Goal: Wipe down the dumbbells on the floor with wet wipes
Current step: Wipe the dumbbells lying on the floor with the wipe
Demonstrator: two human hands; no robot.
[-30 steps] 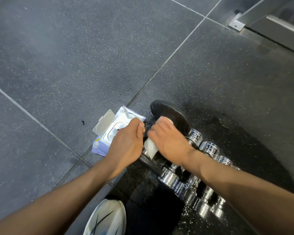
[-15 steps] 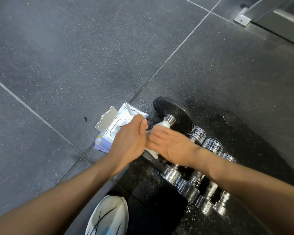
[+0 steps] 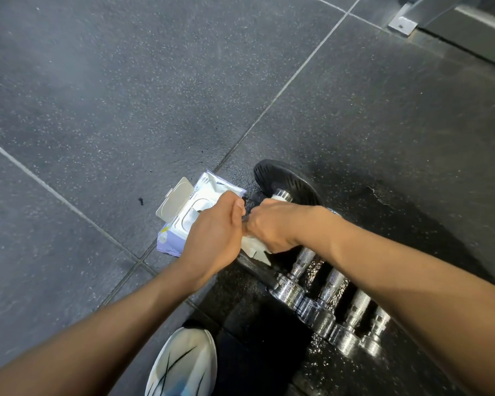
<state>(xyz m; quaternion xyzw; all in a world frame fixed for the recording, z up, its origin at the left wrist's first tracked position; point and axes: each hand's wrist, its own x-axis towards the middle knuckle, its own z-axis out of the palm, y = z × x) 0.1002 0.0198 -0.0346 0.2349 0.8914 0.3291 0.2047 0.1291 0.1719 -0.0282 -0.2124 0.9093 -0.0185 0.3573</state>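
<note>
Dark speckled rubber floor [image 3: 126, 95] is seen across most of the frame, with a wet sheen at lower right where the chrome dumbbells [image 3: 290, 292] are lined up. At centre the wet wipe [image 3: 255, 248] is bunched under the right hand [image 3: 272, 224], which is curled round it on the bar of the black-plate dumbbell [image 3: 292, 181]. The left hand [image 3: 215, 238] is curled just beside it, but what it grips can't be told. Likely risks: the dumbbell gets rolled onto the open wipes pack [image 3: 180, 221] or toward the shoe [image 3: 183, 364], or grip gets lost on slick chrome.
</note>
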